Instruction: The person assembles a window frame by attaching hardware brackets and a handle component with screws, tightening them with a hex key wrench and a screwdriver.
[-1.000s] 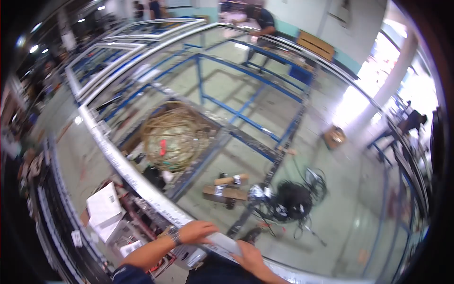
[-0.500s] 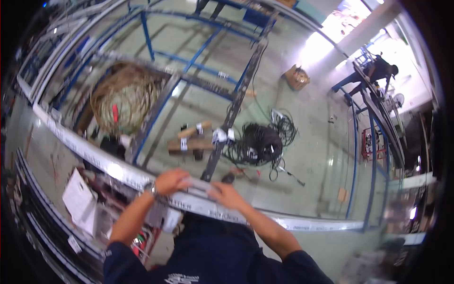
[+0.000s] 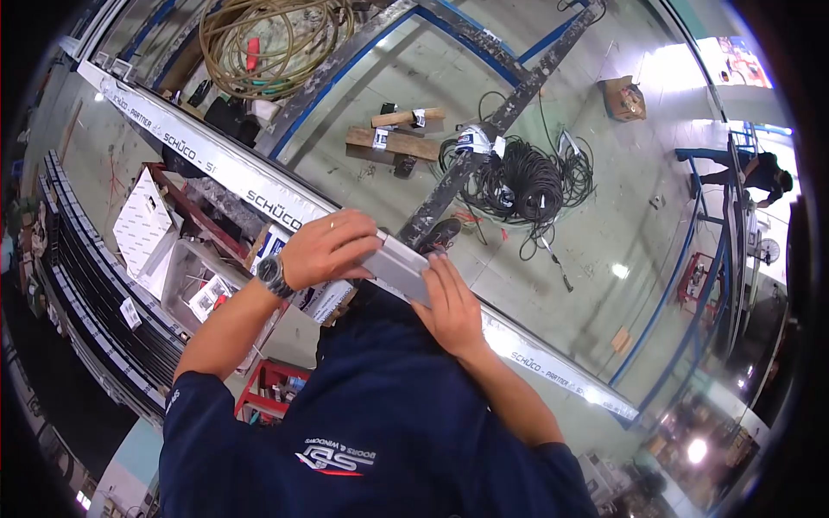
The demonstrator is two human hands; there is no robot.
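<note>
Between both hands is a short grey metal profile piece (image 3: pixel 399 269), lying across the top of a long frame bar (image 3: pixel 207 164) wrapped in white film with SCHÜCO lettering. My left hand (image 3: pixel 330 250), with a ring and a wristwatch, grips the piece's left end, fingers bent over its top. At the other end, my right hand (image 3: pixel 451 304) has its fingers pressed together on the top face. The undersides of both hands are hidden. Just beyond the piece, a dark shoe (image 3: pixel 442 234) shows beside a paint-spattered support beam (image 3: pixel 449 192).
Coiled black cable (image 3: pixel 531 181) and wooden blocks (image 3: pixel 393 142) lie on the floor beyond the bar. A coil of tan hose (image 3: pixel 268 52) is at upper left. Long dark profiles (image 3: pixel 95 285) are stacked at left. A person (image 3: pixel 760 175) bends over at far right.
My view has tilted and turned, so the bar slants more steeply. The grey piece shows more plainly between my hands, which stay at its two ends.
</note>
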